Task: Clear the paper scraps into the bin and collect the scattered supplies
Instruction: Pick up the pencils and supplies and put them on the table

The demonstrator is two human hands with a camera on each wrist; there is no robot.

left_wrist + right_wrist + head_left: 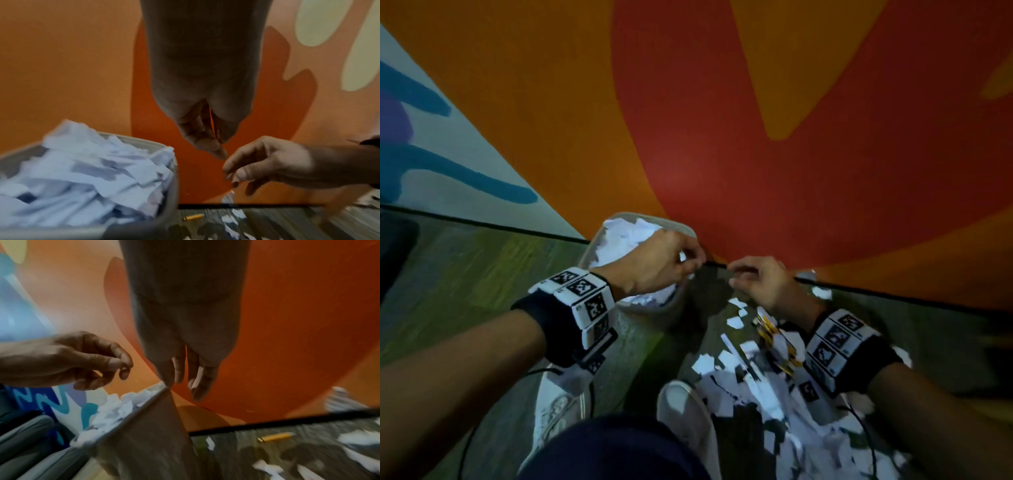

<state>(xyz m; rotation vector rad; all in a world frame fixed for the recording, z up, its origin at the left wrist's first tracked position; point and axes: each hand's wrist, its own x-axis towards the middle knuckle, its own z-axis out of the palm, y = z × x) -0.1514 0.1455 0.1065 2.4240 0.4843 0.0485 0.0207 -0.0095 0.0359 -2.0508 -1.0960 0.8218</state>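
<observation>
White paper scraps (726, 359) remain at lower right; left hand (654, 263) pinches one over bin (690, 229); right hand (760, 281) curled, contents unclear. Release next.

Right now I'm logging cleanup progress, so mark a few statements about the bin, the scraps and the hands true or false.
1. The bin is empty. False: white paper is heaped up to its rim.
2. Paper scraps lie on the floor. True.
3. The left hand is over the bin. True.
4. The right hand grips the yellow pencil. False: the pencil lies on the floor.
5. The bin stands far from the wall. False: it is right beside the painted wall.
</observation>
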